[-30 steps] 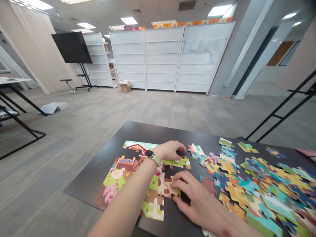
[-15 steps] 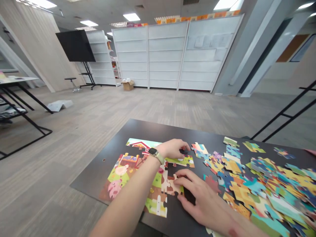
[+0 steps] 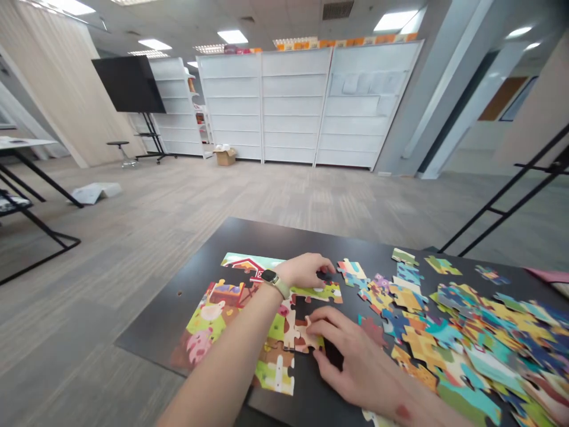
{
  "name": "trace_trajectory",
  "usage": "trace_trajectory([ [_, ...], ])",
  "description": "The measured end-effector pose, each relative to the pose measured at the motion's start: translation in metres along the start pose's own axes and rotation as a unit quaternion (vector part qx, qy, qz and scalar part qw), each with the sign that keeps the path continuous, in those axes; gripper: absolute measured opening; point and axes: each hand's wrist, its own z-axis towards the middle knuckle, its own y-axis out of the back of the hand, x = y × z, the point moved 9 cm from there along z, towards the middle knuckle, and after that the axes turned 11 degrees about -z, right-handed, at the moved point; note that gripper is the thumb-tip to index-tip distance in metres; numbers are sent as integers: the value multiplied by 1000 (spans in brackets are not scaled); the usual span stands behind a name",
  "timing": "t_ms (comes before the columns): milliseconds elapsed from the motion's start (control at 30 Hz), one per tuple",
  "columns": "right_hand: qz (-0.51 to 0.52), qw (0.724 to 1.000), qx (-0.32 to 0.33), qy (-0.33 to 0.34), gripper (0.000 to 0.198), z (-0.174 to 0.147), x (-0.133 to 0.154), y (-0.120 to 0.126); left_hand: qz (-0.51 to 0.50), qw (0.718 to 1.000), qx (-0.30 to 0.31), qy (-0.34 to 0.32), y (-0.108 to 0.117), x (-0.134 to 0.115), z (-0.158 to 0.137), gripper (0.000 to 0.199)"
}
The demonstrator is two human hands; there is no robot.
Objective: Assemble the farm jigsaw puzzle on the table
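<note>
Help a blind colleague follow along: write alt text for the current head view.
A part-built farm jigsaw lies on a black table; the right hand touches a brown-and-white piece, the left hand is at the jigsaw's far side. Loose pieces lie heaped to the right.

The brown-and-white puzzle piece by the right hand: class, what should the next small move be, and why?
Probably press the brown-and-white piece flat with the right hand: the hand is right at it, and it lies against the joined farm picture; whether it's fully seated is unclear.

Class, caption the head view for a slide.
Right hand touching a brown and white jigsaw piece at the edge of a colourful, unfinished farm puzzle.
</note>
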Motion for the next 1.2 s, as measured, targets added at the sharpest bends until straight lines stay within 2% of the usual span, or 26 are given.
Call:
trace_trajectory([
  [133, -30, 1000, -5, 8, 29, -3, -1, 1, -12, 1000, -21, -18, 22, -26, -11, 35],
  [200, -35, 999, -4, -3, 33, -3, -5, 2, -8, 999, -46, -20, 34, -45, -30, 34],
  [267, -29, 1000, -5, -8, 34, -4, -8, 3, 19, 997, -76, 7, 38, -59, -60, 31],
  [333, -19, 1000, -17, -9, 32, -6, -10, 5, 56, 991, -102, 59, 29, -63, -98, 28],
  [433, -1, 999, -40, -8, 30, -8, -13, 7, 73, 985, -119, 97, -4, -59, -154, 29],
  [500, 10, 999, -47, -5, 29, -10, -13, 6, 75, 984, -115, 112, -27, -51, -180, 35],
  [567, 13, 998, -60, -1, 26, -11, -12, 5, 88, 980, -138, 113, -39, -44, -195, 38],
  [733, -13, 994, -105, 39, 18, -14, -4, 9, 83, 972, -193, 104, -42, -43, -197, 29],
  [833, -28, 993, -105, 42, 19, -15, -4, 10, 74, 970, -212, 91, -39, -46, -195, 28],
  [967, -123, 987, -85, 65, 21, -16, -3, 6, 68, 970, -221, 77, -39, -47, -197, 29],
  [1067, -180, 975, -66, 112, 8, -15, 3, -2, 66, 968, -230, 79, -39, -46, -198, 29],
  [1200, -223, 956, -65, 178, 18, -11, 11, -7, 67, 965, -238, 84, -37, -48, -196, 31],
])
